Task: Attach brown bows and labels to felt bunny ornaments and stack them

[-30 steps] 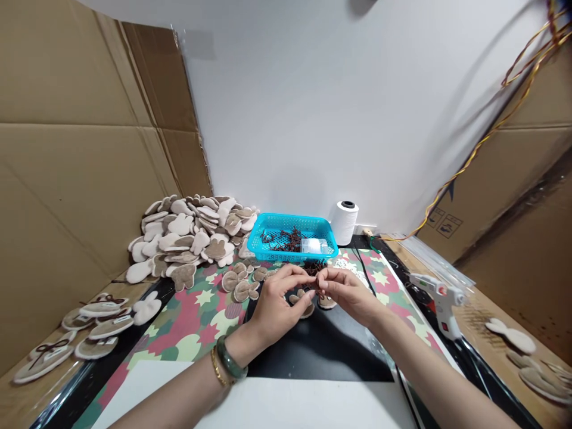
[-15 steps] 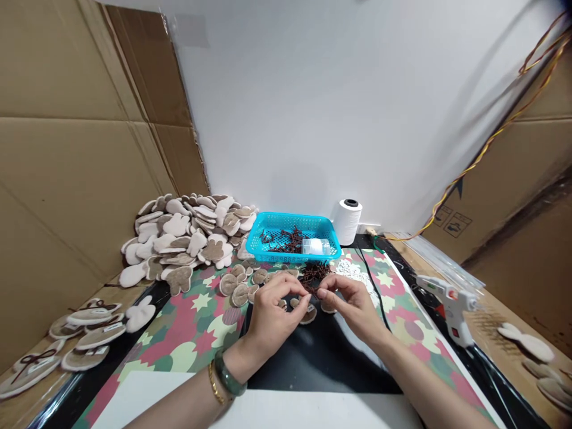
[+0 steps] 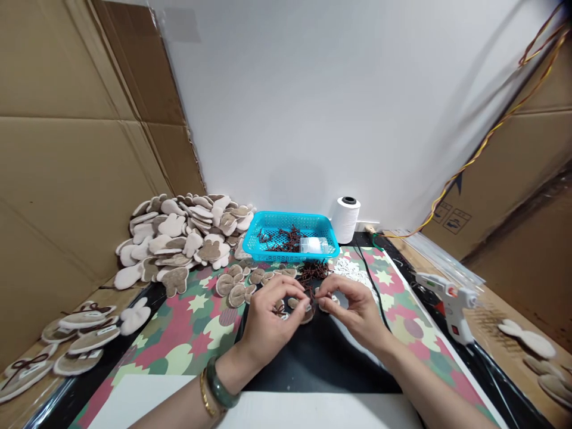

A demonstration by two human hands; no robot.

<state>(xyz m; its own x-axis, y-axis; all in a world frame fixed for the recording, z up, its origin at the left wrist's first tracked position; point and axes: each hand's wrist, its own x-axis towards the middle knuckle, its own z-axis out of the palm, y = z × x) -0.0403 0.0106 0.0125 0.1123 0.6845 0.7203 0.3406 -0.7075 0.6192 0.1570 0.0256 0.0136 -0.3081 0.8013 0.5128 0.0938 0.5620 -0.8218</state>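
Note:
My left hand (image 3: 277,313) and my right hand (image 3: 353,307) face each other over a black mat (image 3: 308,363), thumbs and forefingers pinched. Between the fingertips is a small dark brown cord bow (image 3: 310,292), partly hidden by the fingers. Just beyond the hands lies a heap of similar brown bows (image 3: 316,271). Small plush animal-shaped pieces (image 3: 306,316) rest on the mat under and behind the fingers, some with brown bows on them. To the right of the heap is a scatter of small white pieces (image 3: 351,271).
A blue basket (image 3: 290,257) holds brown bows and a clear box. Behind stands a white thread cone (image 3: 347,220). A big pile of plush pieces (image 3: 179,238) fills the back left. At right is a glue gun (image 3: 453,304); finished-looking pieces with bows (image 3: 31,372) lie at left.
The fingertips have parted slightly, with the brown bow now showing between them. Both hands stay over the mat; the view has shifted a little.

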